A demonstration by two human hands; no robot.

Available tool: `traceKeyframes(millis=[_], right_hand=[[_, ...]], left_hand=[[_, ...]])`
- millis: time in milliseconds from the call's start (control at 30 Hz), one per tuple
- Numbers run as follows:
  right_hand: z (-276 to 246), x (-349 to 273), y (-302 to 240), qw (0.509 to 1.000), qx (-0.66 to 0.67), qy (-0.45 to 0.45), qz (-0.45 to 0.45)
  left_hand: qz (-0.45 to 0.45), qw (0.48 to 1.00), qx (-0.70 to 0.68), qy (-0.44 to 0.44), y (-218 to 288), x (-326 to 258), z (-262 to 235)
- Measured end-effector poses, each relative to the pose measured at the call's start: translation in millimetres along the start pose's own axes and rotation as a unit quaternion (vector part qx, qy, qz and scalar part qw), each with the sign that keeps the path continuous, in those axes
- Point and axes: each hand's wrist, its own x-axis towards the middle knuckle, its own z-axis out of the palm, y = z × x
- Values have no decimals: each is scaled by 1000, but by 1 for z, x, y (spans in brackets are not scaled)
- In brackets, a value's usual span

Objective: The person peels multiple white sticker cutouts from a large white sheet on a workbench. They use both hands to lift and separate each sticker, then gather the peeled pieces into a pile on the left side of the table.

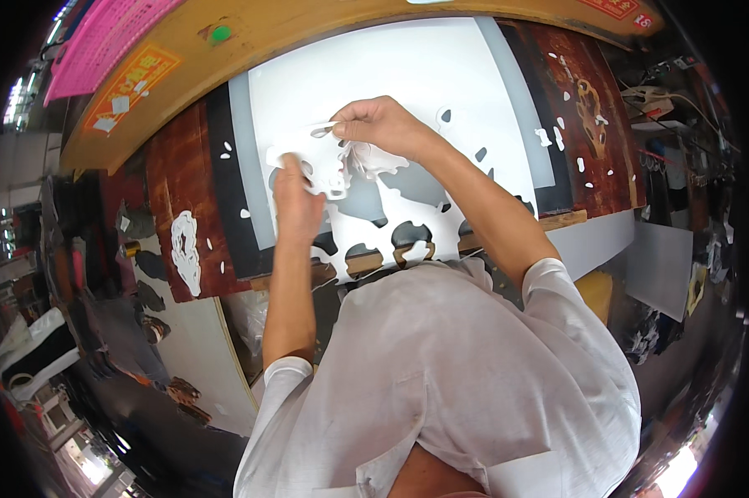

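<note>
A large white sheet (374, 66) lies across the work surface in front of me, its near part full of cut-out holes. My right hand (378, 126) pinches a thin, flat white cut piece (320, 156) between thumb and fingers, just above the sheet. On the near left side of that piece, my left hand (298, 199) is closed with its thumb along the edge. More crumpled white cut material (374, 159) hangs below my right hand. The left hand's fingertips are partly hidden and slightly blurred.
A yellow-brown machine beam (283, 37) with a green button crosses the back. A brownish shaped frame (590, 116) lies right, and a white outlined shape (185, 249) left. Small white scraps (544, 137) lie around. A pink plastic basket (100, 41) is at far left.
</note>
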Motion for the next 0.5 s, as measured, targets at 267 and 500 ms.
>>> traceKeyframes(millis=[267,500], right_hand=[[-22,-6,27,977,-151,147,-25],[-34,-44,83,969,-172,126,123]], left_hand=[[29,998,55,-18,24,0,19],[63,997,26,22,47,15,3]])
